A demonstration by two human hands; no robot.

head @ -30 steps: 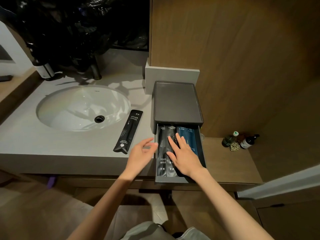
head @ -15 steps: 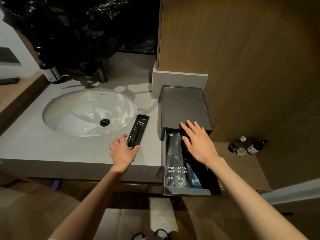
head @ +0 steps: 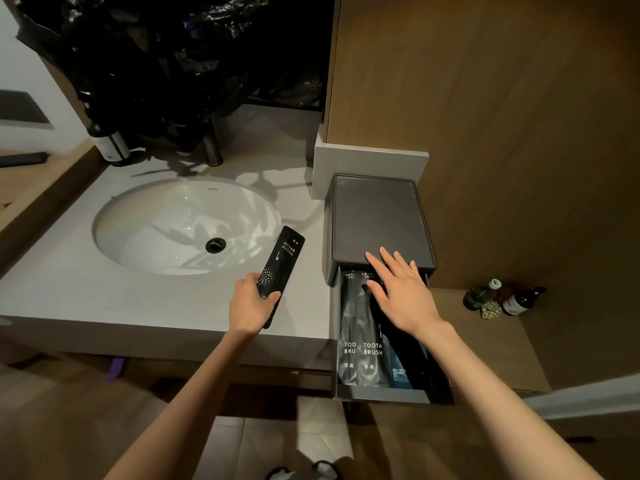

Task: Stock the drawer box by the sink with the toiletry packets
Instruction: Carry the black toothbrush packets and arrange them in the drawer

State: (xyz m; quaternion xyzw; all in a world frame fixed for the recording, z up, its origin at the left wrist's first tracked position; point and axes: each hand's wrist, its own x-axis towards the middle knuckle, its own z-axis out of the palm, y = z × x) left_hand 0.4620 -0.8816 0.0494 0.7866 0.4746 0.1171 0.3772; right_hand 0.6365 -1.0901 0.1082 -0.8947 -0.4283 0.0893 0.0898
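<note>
A dark grey drawer box [head: 377,216] stands on the counter right of the sink, its drawer [head: 381,394] pulled out toward me. Inside lie two black toothbrush packets [head: 360,355] side by side and a blue packet [head: 400,372] to their right. My right hand [head: 401,292] hovers flat, fingers spread, over the drawer's back part and the box's front edge, holding nothing. My left hand [head: 251,304] grips the near end of another black toothbrush packet [head: 282,259] on the counter, between sink and box.
The white oval sink [head: 187,226] sits left in the grey counter [head: 104,299]. A black plastic bag [head: 166,64] and a faucet [head: 213,147] are behind it. Small bottles [head: 502,299] stand on a lower wooden shelf to the right. A wooden wall panel [head: 502,116] rises behind the box.
My left hand moved left from the drawer to the packet on the counter and closed on its near end. My right hand slid from the packets toward the drawer's back.
</note>
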